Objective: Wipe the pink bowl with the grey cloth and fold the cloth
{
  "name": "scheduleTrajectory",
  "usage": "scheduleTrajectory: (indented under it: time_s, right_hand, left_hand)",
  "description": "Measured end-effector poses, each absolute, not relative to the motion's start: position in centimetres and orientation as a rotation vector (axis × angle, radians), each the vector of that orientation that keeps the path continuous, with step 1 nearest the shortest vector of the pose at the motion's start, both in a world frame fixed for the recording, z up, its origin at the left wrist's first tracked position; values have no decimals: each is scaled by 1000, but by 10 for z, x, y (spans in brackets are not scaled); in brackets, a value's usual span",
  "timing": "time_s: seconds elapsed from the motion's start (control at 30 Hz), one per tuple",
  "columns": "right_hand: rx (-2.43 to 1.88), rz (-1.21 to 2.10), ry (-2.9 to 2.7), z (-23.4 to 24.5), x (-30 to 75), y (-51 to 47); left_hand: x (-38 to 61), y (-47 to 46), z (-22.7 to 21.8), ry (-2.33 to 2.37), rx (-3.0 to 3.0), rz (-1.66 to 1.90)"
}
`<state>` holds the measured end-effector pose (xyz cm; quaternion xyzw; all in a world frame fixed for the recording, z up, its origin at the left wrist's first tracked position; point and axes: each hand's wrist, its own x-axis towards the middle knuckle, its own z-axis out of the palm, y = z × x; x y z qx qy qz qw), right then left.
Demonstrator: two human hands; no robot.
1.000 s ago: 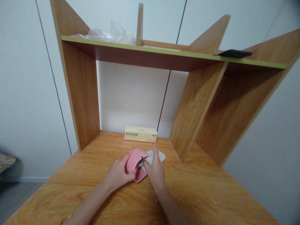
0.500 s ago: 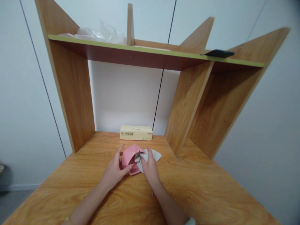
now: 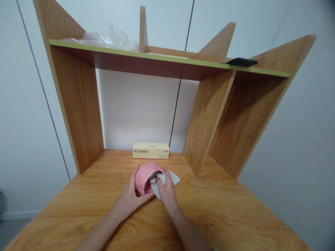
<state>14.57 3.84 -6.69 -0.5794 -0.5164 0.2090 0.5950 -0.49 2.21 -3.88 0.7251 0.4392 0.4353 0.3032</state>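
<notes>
Along the back edge of a wood-grain table (image 3: 146, 228), a shelf unit (image 3: 81, 104) in matching orange-brown board, with a yellow-green front strip and a dark red underside to its raised shelf. Behind it, pale wall panels (image 3: 146, 108) split by thin dark seams; off the table's left edge, a patch of grey floor (image 3: 12, 232). Up on the shelf, crumpled clear plastic (image 3: 119, 41) toward the left end and a flat dark object (image 3: 243, 62) toward the right.

By the table's back edge, between two uprights, a long cream box (image 3: 150, 150). On its front, dark Chinese characters, apparently 滑刀式保鲜膜; at the right end of the same face, a red label too small to read, like the fine print on top.

Nearer than the box, well in from both side edges of the table, a pink faceted bowl (image 3: 143, 175), tilted, mouth toward the near right; contact with the tabletop impossible to tell. Around its left side, the left hand (image 3: 133, 193), gripping it, thumb at the near rim. At the mouth, the right hand (image 3: 166, 191), closed on a bunched grey cloth (image 3: 172, 178), partly inside the bowl, one corner spread out rightward. Round the right wrist, a thin bracelet (image 3: 175, 214).
</notes>
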Motion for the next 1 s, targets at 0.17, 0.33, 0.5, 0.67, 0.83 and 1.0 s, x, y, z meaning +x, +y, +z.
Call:
scheduleTrajectory:
  time_s: [0.17, 0.33, 0.5, 0.67, 0.83, 1.0]
  right_hand:
    - [-1347, 437, -1207, -61, 143, 35]
    - [-1565, 298, -1312, -50, 146, 28]
    - [-1626, 111, -1493, -43, 153, 24]
    - [-1567, 148, -1538, -45, 156, 26]
    - [-1470, 376, -1412, -58, 154, 34]
    - [-1417, 438, -1256, -66, 153, 39]
  left_hand:
    - [-5, 22, -38, 1276, 1978, 1222]
    - [-5, 22, -36, 1324, 1999, 1176]
    - [-8, 22, -35, 1347, 2048, 1098]
    - [-11, 20, -31, 1360, 2102, 1070]
    - [-12, 17, -29, 1323, 2138, 1051]
    - [-11, 21, -38, 1220, 2002, 1151]
